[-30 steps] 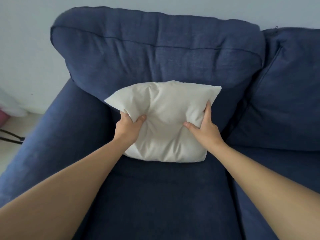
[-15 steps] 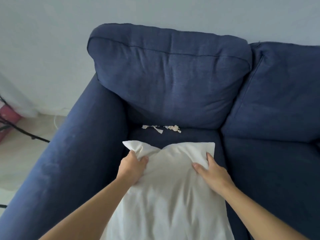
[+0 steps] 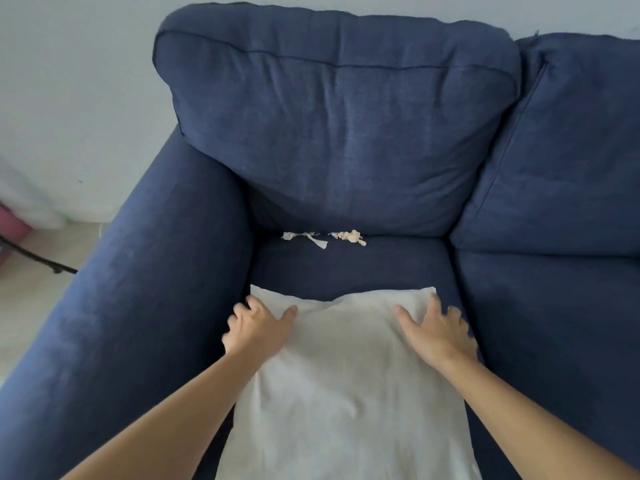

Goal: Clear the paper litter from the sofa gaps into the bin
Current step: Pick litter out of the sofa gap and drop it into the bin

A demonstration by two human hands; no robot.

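Note:
Two bits of crumpled paper litter lie in the gap between the seat and back cushion of the navy sofa [image 3: 346, 271]: a white twisted scrap [image 3: 306, 237] on the left and a beige crumpled scrap [image 3: 348, 236] beside it. A white pillow [image 3: 346, 382] lies flat on the seat in front of them. My left hand [image 3: 258, 329] rests at the pillow's far left corner with fingers spread. On the pillow's far right corner lies my right hand [image 3: 436, 330], fingers apart. Neither hand grips anything. No bin is in view.
The sofa's left armrest [image 3: 138, 306] runs along the left. A second seat and back cushion [image 3: 571, 168] are on the right. On the floor at the far left are a pink object [image 3: 10, 223] and a black cable [image 3: 38, 259].
The pillow was pulled off the back cushion and laid flat on the seat, uncovering the paper scraps. Both hands have released their grip and now rest open on it.

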